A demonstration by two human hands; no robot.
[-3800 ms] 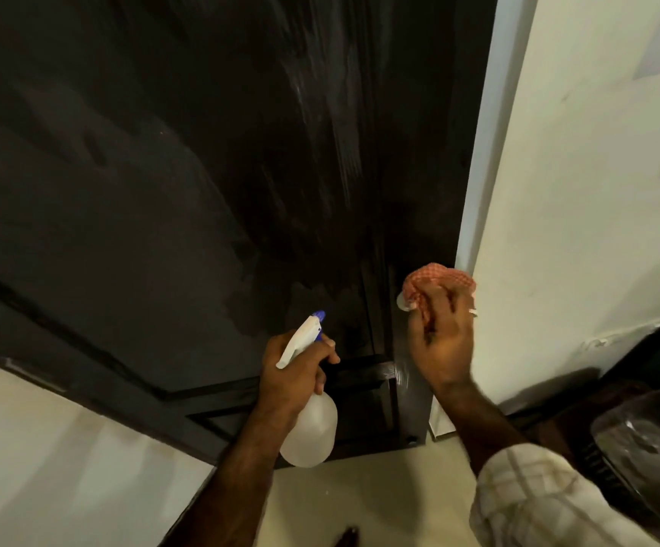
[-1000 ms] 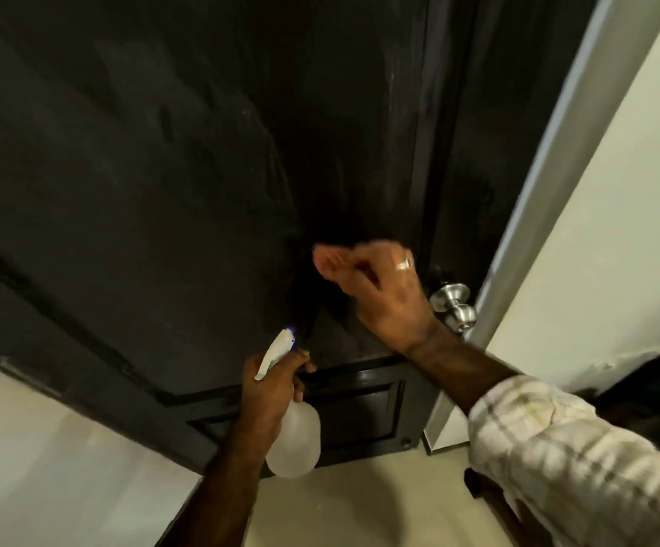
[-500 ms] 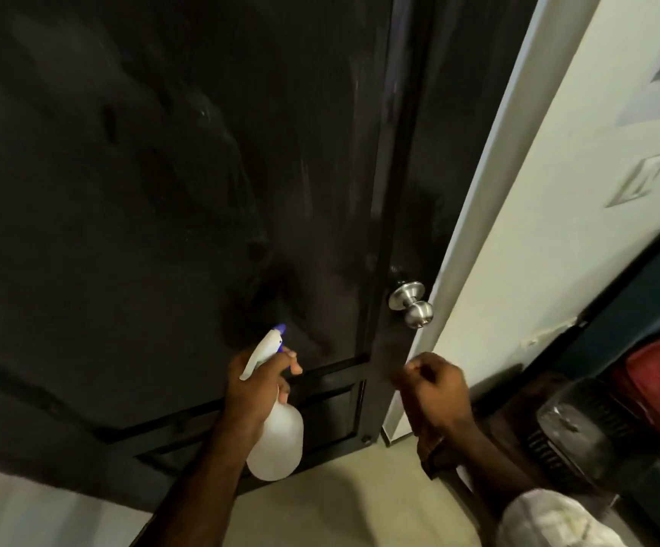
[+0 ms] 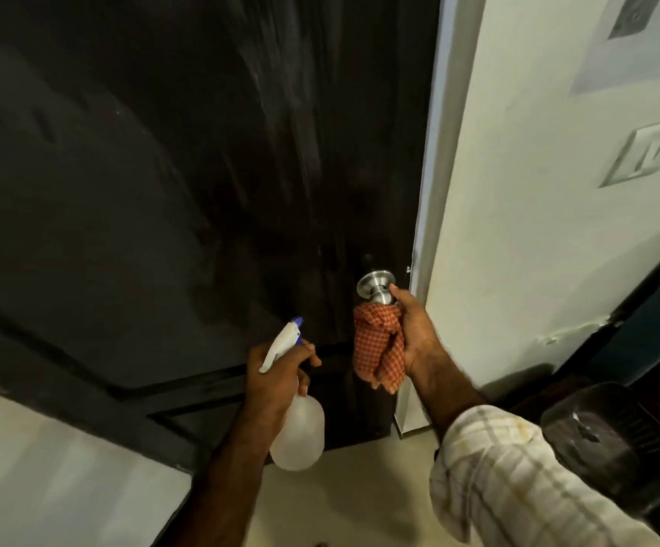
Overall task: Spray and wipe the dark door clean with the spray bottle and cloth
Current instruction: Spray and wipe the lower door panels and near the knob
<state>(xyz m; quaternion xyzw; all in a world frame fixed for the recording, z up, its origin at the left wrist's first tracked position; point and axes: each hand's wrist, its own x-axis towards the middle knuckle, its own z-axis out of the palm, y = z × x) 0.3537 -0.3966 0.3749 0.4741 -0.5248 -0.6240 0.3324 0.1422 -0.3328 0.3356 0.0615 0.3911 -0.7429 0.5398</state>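
- Right hand (image 4: 415,341), centre of the frame: half a second ago it hung low, below the knob, with no cloth showing in its grasp; it has since risen to the door knob (image 4: 375,289). The fingers are now curled round the orange checked cloth (image 4: 377,349), which hangs in a bunch from just under the knob, and the thumb tip touches the knob's outer side.
- Left hand (image 4: 281,379), lower centre: wrapped round the neck of the translucent spray bottle (image 4: 297,428), white trigger head and blue nozzle tip pointing up and left toward the door. Its pose and place have scarcely altered across the last second; whether a finger rests on the trigger cannot be told.
- Dark door (image 4: 162,191), filling the upper left and centre: faint pale vertical streaks run down the panel above the knob, probably spray or wipe marks. The door's latch edge lies against the white door frame (image 4: 429,191).
- Reading for the task: the cloth has come back to the door at knob height, so the wiping step appears to be resuming around the knob and latch edge, with the bottle held ready at the side. The lower panel, bottom centre, looks as yet unstreaked, so the task is judged only partly done.
- Surroundings: a wall switch plate (image 4: 644,155) at upper right; a dark ribbed object (image 4: 604,440), unidentified, at lower right.
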